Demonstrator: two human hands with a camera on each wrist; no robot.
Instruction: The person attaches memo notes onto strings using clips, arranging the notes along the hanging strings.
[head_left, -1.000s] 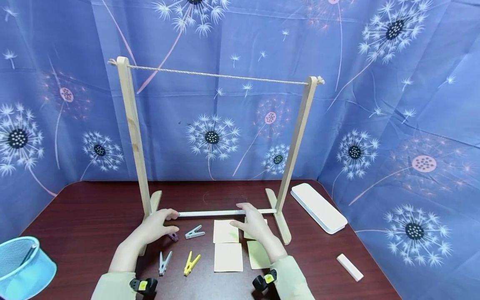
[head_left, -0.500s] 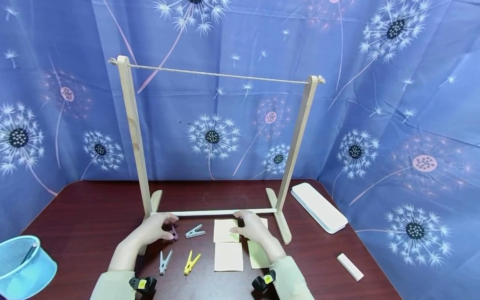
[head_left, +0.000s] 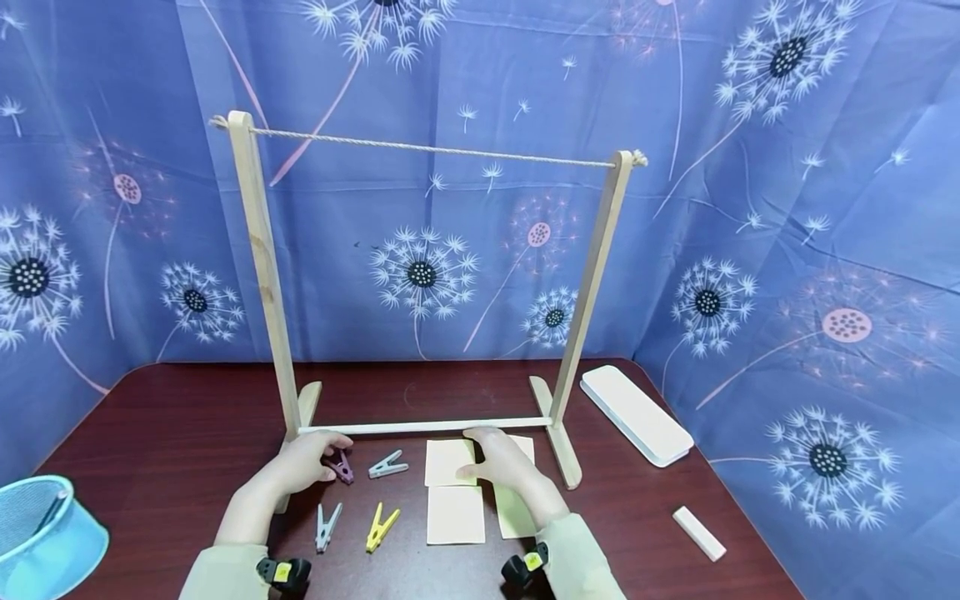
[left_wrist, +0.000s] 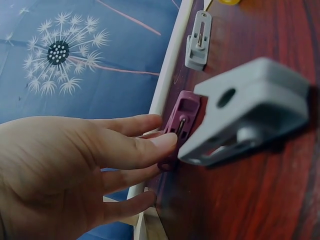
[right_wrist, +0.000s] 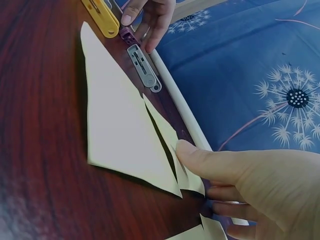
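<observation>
My left hand [head_left: 302, 462] pinches a purple clothespin [left_wrist: 184, 112] between thumb and fingers, low over the table beside the rack's left foot. Close by lie a pale grey clothespin [head_left: 387, 465], a second grey one [head_left: 327, 528] and a yellow one [head_left: 382, 528]. Over the pale yellow paper squares hovers my right hand [head_left: 504, 460], fingers loosely bent. Its thumb tip is right at the edge of the far left square [right_wrist: 162, 125]. Another square [head_left: 455, 517] lies nearer, and a greener square [head_left: 514, 512] is partly hidden by the right hand.
A wooden rack [head_left: 262, 250] with a rope [head_left: 435, 151] strung across its top stands behind the hands. At right lie a white case [head_left: 637, 415] and a small white block [head_left: 699, 533]. A blue mesh holder [head_left: 52, 542] stands at left.
My left hand has come down onto the purple clothespin and taken hold of it. My right hand has lowered slightly and shifted left over the paper squares.
</observation>
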